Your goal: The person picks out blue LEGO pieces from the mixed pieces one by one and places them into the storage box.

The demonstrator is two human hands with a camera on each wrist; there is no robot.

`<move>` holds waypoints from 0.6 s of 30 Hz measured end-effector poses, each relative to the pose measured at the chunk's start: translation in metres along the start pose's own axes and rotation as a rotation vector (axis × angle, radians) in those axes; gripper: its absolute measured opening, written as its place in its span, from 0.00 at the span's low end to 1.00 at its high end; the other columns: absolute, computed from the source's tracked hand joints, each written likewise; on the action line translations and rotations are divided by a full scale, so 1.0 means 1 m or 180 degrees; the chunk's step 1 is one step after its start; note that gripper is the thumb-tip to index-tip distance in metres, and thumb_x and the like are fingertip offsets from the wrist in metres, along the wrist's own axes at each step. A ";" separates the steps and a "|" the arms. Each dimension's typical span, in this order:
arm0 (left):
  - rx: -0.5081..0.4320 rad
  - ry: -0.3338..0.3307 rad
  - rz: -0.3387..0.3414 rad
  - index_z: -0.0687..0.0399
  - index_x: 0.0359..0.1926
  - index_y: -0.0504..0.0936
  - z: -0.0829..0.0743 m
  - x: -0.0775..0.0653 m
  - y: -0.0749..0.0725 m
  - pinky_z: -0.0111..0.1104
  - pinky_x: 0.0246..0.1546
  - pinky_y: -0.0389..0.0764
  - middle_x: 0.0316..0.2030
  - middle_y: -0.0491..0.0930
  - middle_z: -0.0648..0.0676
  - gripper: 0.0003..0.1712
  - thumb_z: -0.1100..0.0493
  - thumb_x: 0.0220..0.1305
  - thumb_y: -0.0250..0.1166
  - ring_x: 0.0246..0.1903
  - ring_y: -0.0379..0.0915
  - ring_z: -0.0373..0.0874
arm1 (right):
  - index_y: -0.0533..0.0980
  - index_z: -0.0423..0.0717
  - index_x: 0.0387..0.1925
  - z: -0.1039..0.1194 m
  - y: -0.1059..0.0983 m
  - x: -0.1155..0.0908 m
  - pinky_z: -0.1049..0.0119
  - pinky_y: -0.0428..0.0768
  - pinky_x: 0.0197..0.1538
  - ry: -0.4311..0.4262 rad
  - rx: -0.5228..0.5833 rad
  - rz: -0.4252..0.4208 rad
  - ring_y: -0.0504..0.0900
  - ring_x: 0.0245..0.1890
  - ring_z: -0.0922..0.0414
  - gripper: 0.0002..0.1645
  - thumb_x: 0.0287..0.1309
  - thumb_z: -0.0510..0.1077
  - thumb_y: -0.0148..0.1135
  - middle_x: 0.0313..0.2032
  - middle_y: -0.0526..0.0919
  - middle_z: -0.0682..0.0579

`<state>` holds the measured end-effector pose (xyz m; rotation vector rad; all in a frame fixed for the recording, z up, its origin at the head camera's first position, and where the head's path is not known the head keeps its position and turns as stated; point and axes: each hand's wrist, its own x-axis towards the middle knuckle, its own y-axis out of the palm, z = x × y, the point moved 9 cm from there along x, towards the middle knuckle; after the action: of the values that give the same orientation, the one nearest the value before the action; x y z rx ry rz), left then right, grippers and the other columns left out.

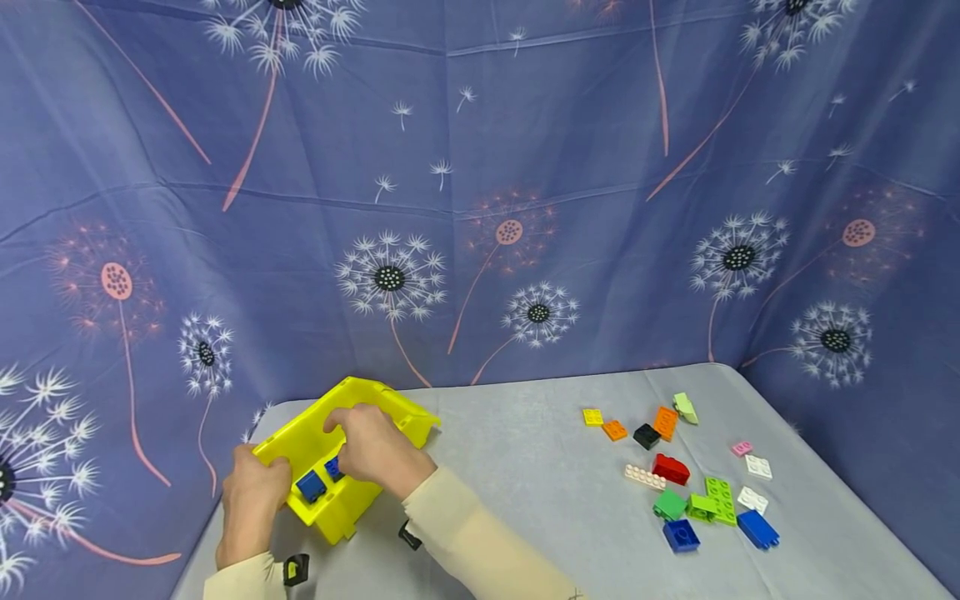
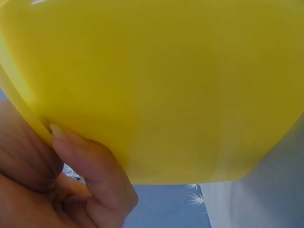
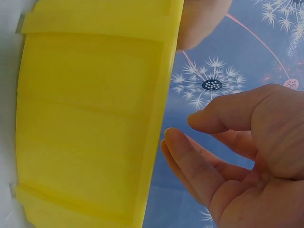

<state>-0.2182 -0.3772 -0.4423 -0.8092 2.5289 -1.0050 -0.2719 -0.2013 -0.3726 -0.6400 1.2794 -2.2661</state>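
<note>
A yellow plastic bin (image 1: pixel 300 437) stands tilted at the left of the table, with blue bricks (image 1: pixel 311 486) inside it. My left hand (image 1: pixel 251 492) grips the bin's left rim; in the left wrist view, its thumb and fingers pinch the edge of the yellow wall (image 2: pixel 166 95). Over the bin's opening is my right hand (image 1: pixel 375 446), partly hiding what lies inside. The right wrist view shows this hand (image 3: pixel 228 156) beside the bin's rim (image 3: pixel 159 118), fingers loosely bent, a gap between thumb and fingertips, nothing held.
Loose toy bricks lie scattered on the right of the grey table (image 1: pixel 517 483), among them a red brick (image 1: pixel 671 469), a lime brick (image 1: pixel 720 500) and a blue brick (image 1: pixel 758 529). A patterned blue cloth (image 1: pixel 600 267) hangs behind the table and along its sides.
</note>
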 end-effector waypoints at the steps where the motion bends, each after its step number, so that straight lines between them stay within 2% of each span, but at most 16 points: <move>1: -0.0004 0.0003 -0.0006 0.69 0.63 0.52 0.000 0.000 0.000 0.41 0.24 0.72 0.39 0.69 0.73 0.33 0.54 0.63 0.49 0.31 0.72 0.59 | 0.78 0.61 0.47 0.000 -0.001 0.000 0.76 0.70 0.26 0.0000 0.0001 -0.0006 0.69 0.32 0.66 0.26 0.45 0.34 0.66 0.38 0.79 0.65; 9: 0.0013 -0.0046 0.0009 0.68 0.64 0.52 0.000 0.000 0.001 0.43 0.27 0.71 0.40 0.69 0.74 0.33 0.54 0.62 0.49 0.33 0.71 0.60 | 0.78 0.60 0.47 -0.004 -0.006 -0.003 0.77 0.69 0.28 -0.0015 -0.0006 -0.0049 0.69 0.33 0.66 0.23 0.48 0.37 0.65 0.37 0.78 0.65; 14: 0.0011 -0.0052 0.0006 0.69 0.63 0.52 0.001 0.000 0.001 0.43 0.26 0.72 0.40 0.69 0.74 0.33 0.55 0.62 0.49 0.33 0.71 0.61 | 0.79 0.58 0.47 -0.002 -0.019 -0.007 0.77 0.69 0.27 -0.0165 -0.0042 -0.0161 0.69 0.31 0.65 0.22 0.49 0.36 0.63 0.36 0.79 0.64; 18: 0.0018 -0.0034 0.0025 0.69 0.64 0.51 0.000 0.001 0.001 0.44 0.28 0.71 0.41 0.68 0.74 0.34 0.54 0.62 0.49 0.35 0.70 0.62 | 0.79 0.58 0.47 -0.005 -0.034 -0.013 0.76 0.69 0.30 -0.0281 -0.0055 -0.0280 0.72 0.35 0.65 0.22 0.50 0.36 0.61 0.38 0.80 0.63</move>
<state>-0.2191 -0.3778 -0.4431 -0.8002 2.5173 -1.0021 -0.2704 -0.1748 -0.3471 -0.8082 1.2524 -2.2717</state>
